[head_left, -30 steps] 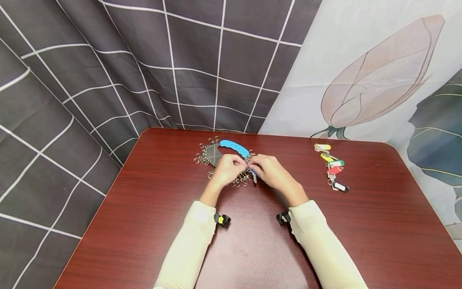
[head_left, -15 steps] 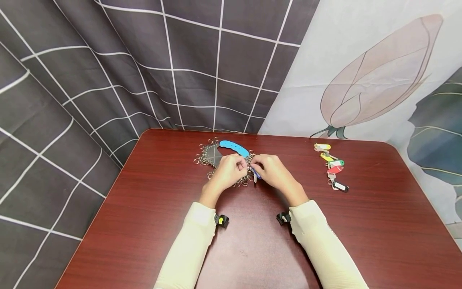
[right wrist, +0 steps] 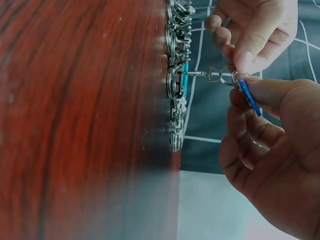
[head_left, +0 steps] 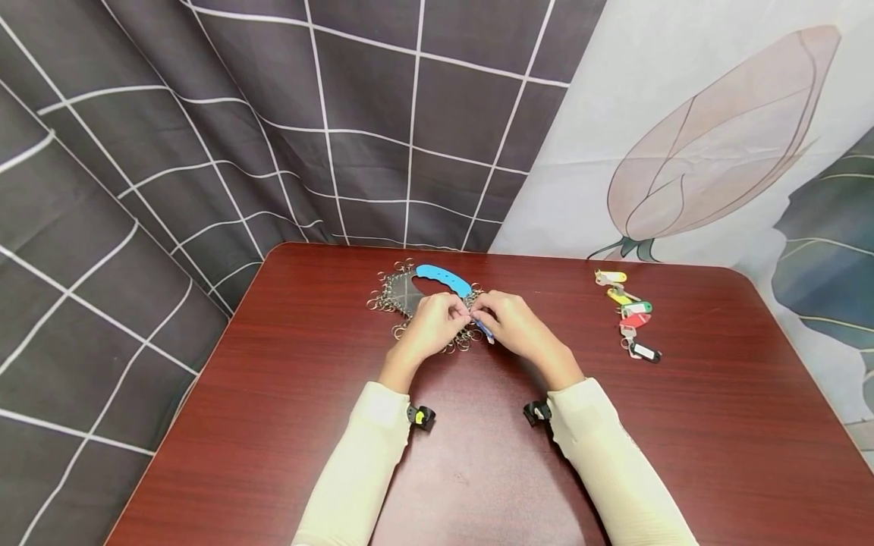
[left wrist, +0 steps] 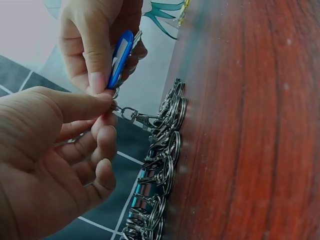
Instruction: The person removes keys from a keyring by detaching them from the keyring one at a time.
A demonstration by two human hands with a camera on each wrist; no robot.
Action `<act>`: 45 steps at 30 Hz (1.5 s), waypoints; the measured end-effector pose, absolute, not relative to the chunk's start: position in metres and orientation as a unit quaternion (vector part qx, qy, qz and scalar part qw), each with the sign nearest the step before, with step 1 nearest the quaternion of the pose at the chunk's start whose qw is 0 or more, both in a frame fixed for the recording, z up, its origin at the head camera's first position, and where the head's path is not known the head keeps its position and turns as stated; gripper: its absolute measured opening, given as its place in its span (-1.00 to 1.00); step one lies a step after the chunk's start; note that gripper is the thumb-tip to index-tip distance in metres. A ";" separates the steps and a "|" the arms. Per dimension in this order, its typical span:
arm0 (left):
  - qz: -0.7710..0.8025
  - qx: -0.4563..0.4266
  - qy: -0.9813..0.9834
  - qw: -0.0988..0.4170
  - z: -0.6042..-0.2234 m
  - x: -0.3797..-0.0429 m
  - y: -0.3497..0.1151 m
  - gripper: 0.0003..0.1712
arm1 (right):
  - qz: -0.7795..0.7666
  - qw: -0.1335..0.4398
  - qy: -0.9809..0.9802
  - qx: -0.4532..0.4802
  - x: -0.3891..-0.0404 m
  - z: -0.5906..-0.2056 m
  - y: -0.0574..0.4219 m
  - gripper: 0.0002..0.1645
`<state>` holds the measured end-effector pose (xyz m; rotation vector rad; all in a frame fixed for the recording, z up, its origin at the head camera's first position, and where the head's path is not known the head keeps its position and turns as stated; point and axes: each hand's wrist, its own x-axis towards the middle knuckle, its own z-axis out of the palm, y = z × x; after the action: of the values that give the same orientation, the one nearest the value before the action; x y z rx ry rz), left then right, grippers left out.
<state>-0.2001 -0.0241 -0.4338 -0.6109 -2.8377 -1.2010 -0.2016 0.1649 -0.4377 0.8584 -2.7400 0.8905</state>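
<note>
In the head view a grey metal key holder with a blue grip handle lies on the table, its edge lined with snap hooks and split rings. My left hand pinches a ring at the end of one hook, which is drawn up from the row. Between thumb and fingers my right hand holds a blue key tag, a key partly showing behind it. Both hands' fingertips meet at the tag's small ring, where fingers hide part of the joint.
Several keys with tags lie in a column at the right: yellow, green, red and black. A checked grey curtain hangs behind the brown table.
The blue tag has tilted in my right hand, and its key no longer hangs straight down. My left fingers parted slightly, then closed in toward the ring again. The key holder stays in place.
</note>
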 end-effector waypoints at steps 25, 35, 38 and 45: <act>-0.365 -0.205 -0.908 0.006 -0.433 -0.199 -0.024 -0.89 | 0.301 0.084 -0.907 0.283 -0.199 -0.435 0.164 -0.96; -0.397 -0.192 -0.897 0.039 -0.438 -0.199 -0.023 -0.85 | 0.291 0.020 -0.922 0.256 -0.198 -0.432 0.163 -0.88; -0.404 -0.184 -0.895 0.044 -0.439 -0.199 -0.022 -0.87 | 0.290 0.008 -0.924 0.248 -0.198 -0.432 0.163 -0.89; -0.400 -0.173 -0.898 0.063 -0.439 -0.198 -0.020 -0.87 | 0.318 -0.023 -0.922 0.221 -0.196 -0.432 0.162 -0.83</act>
<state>-0.1981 -0.0199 -0.4392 -0.5239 -2.7123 -1.2088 -0.1964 0.1621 -0.4322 0.7049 -2.9389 1.0131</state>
